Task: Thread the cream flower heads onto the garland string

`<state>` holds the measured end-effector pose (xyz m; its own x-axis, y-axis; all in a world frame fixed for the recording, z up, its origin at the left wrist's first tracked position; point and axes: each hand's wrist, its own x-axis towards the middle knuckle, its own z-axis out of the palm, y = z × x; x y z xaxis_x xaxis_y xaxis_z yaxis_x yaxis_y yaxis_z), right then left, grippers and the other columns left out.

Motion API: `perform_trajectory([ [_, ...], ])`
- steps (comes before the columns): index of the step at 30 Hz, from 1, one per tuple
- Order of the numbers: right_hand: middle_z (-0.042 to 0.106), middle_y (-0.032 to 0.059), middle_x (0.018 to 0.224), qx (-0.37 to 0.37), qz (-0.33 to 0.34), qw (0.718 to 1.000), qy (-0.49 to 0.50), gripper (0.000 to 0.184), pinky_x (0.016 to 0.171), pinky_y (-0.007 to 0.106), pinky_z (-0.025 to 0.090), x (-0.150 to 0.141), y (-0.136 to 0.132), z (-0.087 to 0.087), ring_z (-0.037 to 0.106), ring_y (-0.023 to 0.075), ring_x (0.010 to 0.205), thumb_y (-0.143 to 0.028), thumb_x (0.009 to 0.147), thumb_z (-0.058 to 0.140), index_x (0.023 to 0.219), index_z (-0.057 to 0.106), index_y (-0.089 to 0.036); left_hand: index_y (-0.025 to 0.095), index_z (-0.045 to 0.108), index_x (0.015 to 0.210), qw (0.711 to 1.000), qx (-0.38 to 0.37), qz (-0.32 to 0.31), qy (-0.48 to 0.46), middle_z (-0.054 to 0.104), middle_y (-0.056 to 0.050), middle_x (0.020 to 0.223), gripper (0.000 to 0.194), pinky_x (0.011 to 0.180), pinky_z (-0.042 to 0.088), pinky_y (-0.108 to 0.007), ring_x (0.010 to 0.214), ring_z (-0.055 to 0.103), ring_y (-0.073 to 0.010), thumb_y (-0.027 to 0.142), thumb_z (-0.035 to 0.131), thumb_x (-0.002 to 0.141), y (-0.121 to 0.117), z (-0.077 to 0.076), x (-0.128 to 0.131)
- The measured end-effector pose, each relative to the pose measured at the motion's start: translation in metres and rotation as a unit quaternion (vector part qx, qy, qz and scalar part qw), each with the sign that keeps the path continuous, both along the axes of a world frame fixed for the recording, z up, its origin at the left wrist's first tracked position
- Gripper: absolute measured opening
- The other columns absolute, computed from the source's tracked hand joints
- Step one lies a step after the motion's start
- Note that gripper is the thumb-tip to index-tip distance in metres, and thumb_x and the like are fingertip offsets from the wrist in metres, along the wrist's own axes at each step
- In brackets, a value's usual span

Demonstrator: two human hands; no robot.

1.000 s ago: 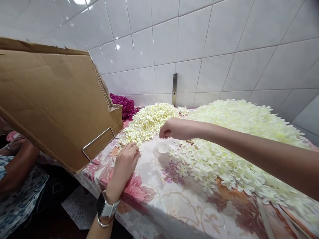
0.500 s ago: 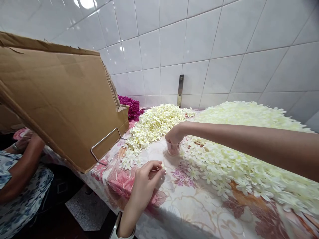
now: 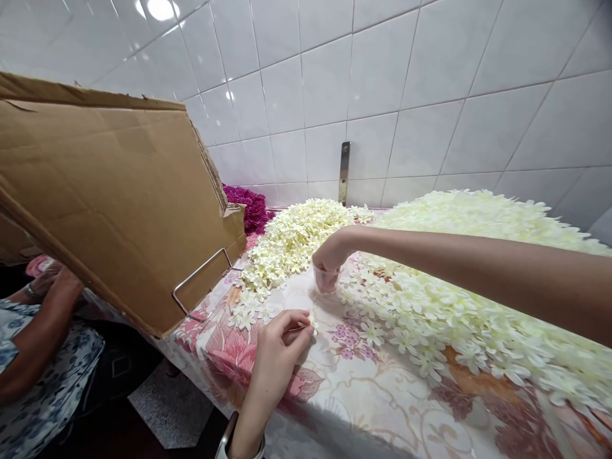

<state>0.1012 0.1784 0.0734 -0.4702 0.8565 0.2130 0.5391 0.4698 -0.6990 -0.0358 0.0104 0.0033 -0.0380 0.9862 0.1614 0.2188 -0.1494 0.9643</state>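
My left hand is low over the flowered tablecloth, thumb and forefinger pinching a small white flower. Most of that flower is hidden by the fingertips. My right hand reaches down from the right into a clear plastic cup standing on the cloth. Its fingers look drawn together inside the cup, and I cannot make out what is between them. Behind the cup lies a heap of small cream flowers. A larger, paler heap of flowers spreads under and around my right forearm.
A large cardboard box leans at the left beside a bent metal wire stand. Purple flowers lie behind it. A metal strip stands against the tiled wall. Another person's arm shows at far left.
My right hand has dipped slightly deeper into the cup, and the cup is a little further left. The left hand keeps its pinch in nearly the same place. The view has shifted slightly.
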Motion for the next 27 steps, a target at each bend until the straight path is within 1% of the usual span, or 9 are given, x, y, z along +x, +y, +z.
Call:
perform_trajectory([
  [2, 0.057, 0.0078, 0.118, -0.107, 0.028, 0.99, -0.083, 0.034, 0.082, 0.041, 0.051, -0.003, -0.005, 0.005, 0.059, 0.021, 0.099, -0.033, 0.09, 0.053, 0.118, 0.054, -0.014, 0.016, 0.062, 0.071, 1.0, 0.002, 0.0, -0.007, 0.068, -0.008, 0.095, 0.007, 0.075, 0.053, -0.024, 0.085, 0.066, -0.0177, 0.023, 0.063, 0.074, 0.0, -0.001, 0.0],
  [4, 0.057, 0.0079, 0.118, -0.207, 0.056, 0.963, -0.164, 0.034, 0.082, 0.041, 0.051, -0.007, -0.009, 0.013, 0.059, 0.0209, 0.099, -0.032, 0.09, 0.053, 0.119, 0.054, -0.013, 0.016, 0.062, 0.077, 1.0, -0.01, 0.01, -0.024, 0.067, -0.007, 0.098, 0.01, 0.073, 0.053, -0.023, 0.083, 0.067, -0.0166, 0.024, 0.065, 0.072, 0.0, -0.002, -0.001],
  [6, 0.057, 0.0083, 0.118, -0.274, 0.077, 0.933, -0.222, 0.034, 0.082, 0.041, 0.051, -0.01, -0.011, 0.02, 0.059, 0.0205, 0.099, -0.032, 0.09, 0.054, 0.119, 0.053, -0.013, 0.017, 0.062, 0.086, 0.998, -0.042, 0.022, -0.045, 0.067, -0.005, 0.09, 0.019, 0.069, 0.052, -0.022, 0.078, 0.067, -0.0154, 0.025, 0.068, 0.07, 0.0, -0.003, -0.002],
  [9, 0.057, 0.0086, 0.118, -0.333, 0.096, 0.897, -0.276, 0.034, 0.082, 0.041, 0.051, -0.014, -0.014, 0.026, 0.06, 0.0202, 0.098, -0.031, 0.09, 0.054, 0.119, 0.053, -0.014, 0.016, 0.061, 0.09, 0.994, -0.083, 0.029, -0.058, 0.065, -0.001, 0.071, 0.027, 0.064, 0.051, -0.019, 0.072, 0.067, -0.0142, 0.027, 0.071, 0.068, 0.001, -0.003, -0.003],
  [13, 0.057, 0.0081, 0.118, -0.355, 0.108, 0.875, -0.31, 0.033, 0.081, 0.041, 0.051, -0.019, -0.018, 0.028, 0.06, 0.0209, 0.099, -0.032, 0.089, 0.055, 0.118, 0.054, -0.015, 0.016, 0.063, 0.088, 0.994, -0.082, 0.035, -0.063, 0.065, 0.0, 0.067, 0.025, 0.06, 0.049, -0.016, 0.069, 0.066, -0.0121, 0.027, 0.071, 0.067, 0.002, -0.004, -0.004],
  [17, 0.058, 0.0083, 0.117, -0.336, 0.124, 0.87, -0.338, 0.033, 0.081, 0.041, 0.051, -0.022, -0.02, 0.041, 0.06, 0.0204, 0.098, -0.032, 0.09, 0.055, 0.118, 0.054, -0.015, 0.016, 0.064, 0.088, 0.993, -0.087, 0.031, -0.071, 0.067, 0.0, 0.067, 0.024, 0.06, 0.049, -0.016, 0.069, 0.067, -0.0121, 0.026, 0.071, 0.067, 0.001, -0.004, -0.003],
  [20, 0.058, 0.0083, 0.117, -0.289, 0.138, 0.882, -0.345, 0.033, 0.081, 0.041, 0.052, -0.021, -0.022, 0.058, 0.06, 0.0203, 0.098, -0.032, 0.089, 0.055, 0.118, 0.054, -0.016, 0.016, 0.063, 0.091, 0.99, -0.092, 0.05, -0.096, 0.068, -0.001, 0.068, 0.031, 0.063, 0.051, -0.019, 0.071, 0.068, -0.0144, 0.026, 0.073, 0.064, 0.002, -0.003, -0.002],
  [24, 0.059, 0.0077, 0.112, -0.149, 0.142, 0.917, -0.341, 0.029, 0.079, 0.037, 0.052, -0.013, -0.037, 0.078, 0.061, 0.0157, 0.09, -0.03, 0.091, 0.052, 0.114, 0.056, -0.012, 0.014, 0.068, 0.085, 0.987, -0.083, 0.077, -0.111, 0.072, -0.008, 0.092, 0.031, 0.068, 0.053, -0.022, 0.082, 0.069, -0.0183, 0.026, 0.077, 0.058, 0.003, 0.002, -0.002],
  [27, 0.066, 0.0015, 0.084, -0.011, 0.145, 0.938, -0.316, 0.015, 0.069, 0.028, 0.048, 0.001, -0.062, 0.086, 0.061, 0.0109, 0.074, -0.006, 0.085, 0.053, 0.088, 0.067, -0.011, 0.014, 0.071, 0.084, 0.983, -0.114, 0.06, -0.13, 0.072, -0.008, 0.094, 0.031, 0.065, 0.053, -0.024, 0.08, 0.069, -0.019, 0.029, 0.079, 0.057, -0.001, 0.008, 0.002],
])
